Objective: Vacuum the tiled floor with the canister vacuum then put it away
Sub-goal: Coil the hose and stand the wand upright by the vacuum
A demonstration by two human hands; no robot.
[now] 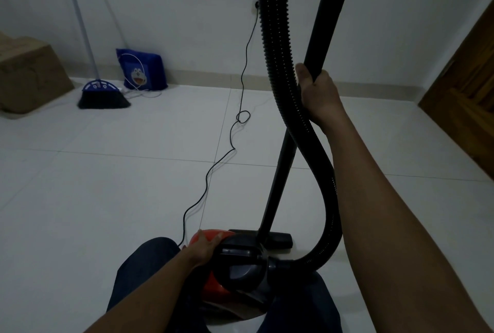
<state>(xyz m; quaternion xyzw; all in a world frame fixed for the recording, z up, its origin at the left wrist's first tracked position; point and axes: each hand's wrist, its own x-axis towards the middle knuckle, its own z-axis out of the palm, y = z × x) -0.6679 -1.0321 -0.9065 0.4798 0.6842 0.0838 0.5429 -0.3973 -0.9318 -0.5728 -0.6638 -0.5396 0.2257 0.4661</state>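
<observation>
Red-and-black canister vacuum (235, 271) on the tiled floor (107, 185) between the person's knees, left hand (204, 246) resting flat-fingered on its red shell, right hand (318, 92) curled round the black wand (328, 25), ribbed hose (275, 38) looping upward.

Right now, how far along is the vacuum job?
Done: cannot tell if the tiles are clean. In hand: right-hand grip holds the wand, left-hand grip rests on the canister, floor head on the tiles. Left: cord still plugged into the wall socket; vacuum not put away.
</observation>
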